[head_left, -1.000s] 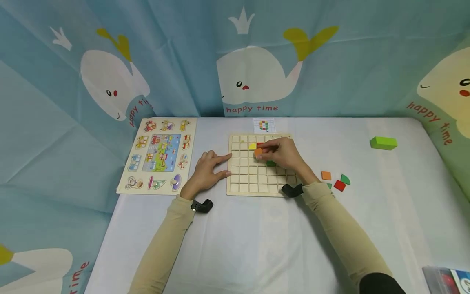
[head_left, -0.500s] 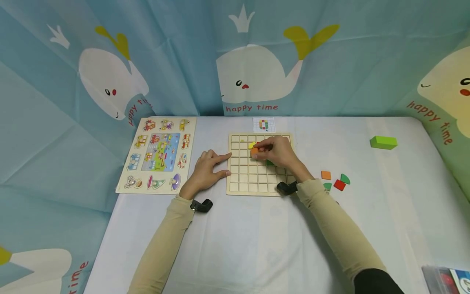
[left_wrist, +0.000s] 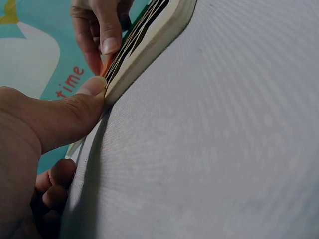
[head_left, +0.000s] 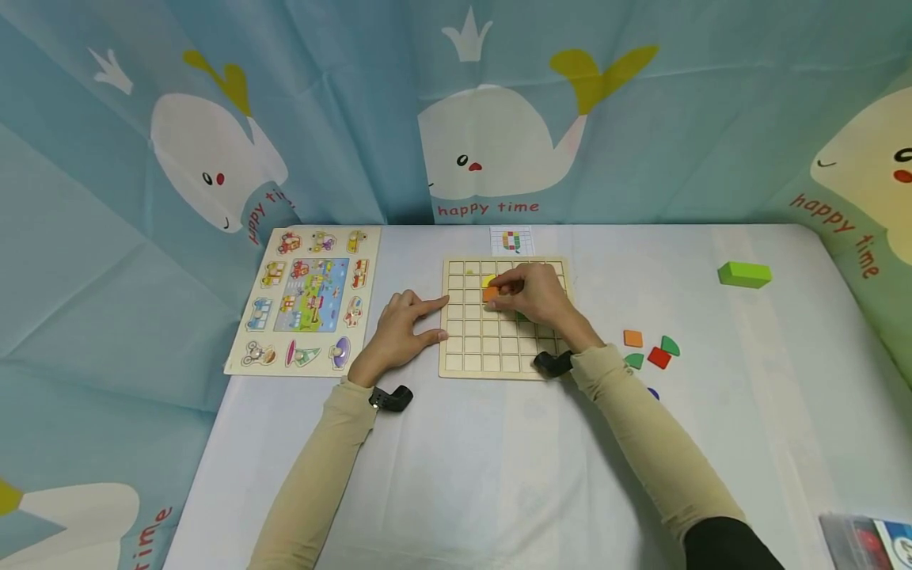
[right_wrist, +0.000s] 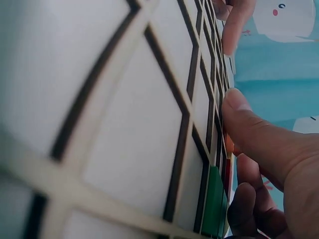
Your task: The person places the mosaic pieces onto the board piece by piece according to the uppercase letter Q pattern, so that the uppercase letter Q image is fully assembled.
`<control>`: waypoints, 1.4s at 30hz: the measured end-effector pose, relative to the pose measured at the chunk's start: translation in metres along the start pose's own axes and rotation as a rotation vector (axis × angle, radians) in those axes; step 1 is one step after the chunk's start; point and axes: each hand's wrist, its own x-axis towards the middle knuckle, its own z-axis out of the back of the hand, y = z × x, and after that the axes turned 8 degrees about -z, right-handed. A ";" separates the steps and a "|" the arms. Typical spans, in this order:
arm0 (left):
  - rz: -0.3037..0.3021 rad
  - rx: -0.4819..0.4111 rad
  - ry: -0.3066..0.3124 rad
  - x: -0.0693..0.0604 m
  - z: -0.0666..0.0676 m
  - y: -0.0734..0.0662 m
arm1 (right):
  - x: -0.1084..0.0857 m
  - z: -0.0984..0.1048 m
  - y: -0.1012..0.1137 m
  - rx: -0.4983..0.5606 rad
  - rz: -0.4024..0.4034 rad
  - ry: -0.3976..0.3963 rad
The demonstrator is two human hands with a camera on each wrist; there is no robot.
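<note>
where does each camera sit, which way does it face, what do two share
Head: on the person's head, facing forward and down at the grid board; left hand, right hand and both sleeves show.
Left wrist: worn there, facing along the board's edge; left hand near, part of the right hand beyond.
Right wrist: worn there, facing low across the grid; right hand near, part of the left hand beyond.
Both wrist views share the grid board and orange piece.
</note>
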 end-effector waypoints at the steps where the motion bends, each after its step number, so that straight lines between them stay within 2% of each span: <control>1: 0.001 -0.001 0.001 0.000 0.000 0.000 | 0.000 0.000 0.000 -0.001 -0.003 0.000; 6: -0.009 0.000 -0.006 0.001 0.001 -0.001 | -0.001 0.005 -0.002 0.021 -0.023 0.000; 20: -0.013 -0.001 -0.009 0.002 0.001 0.000 | 0.001 0.007 -0.001 -0.002 -0.019 -0.006; 42: -0.013 0.003 -0.010 0.000 -0.002 0.002 | -0.002 0.010 0.002 -0.002 -0.006 0.049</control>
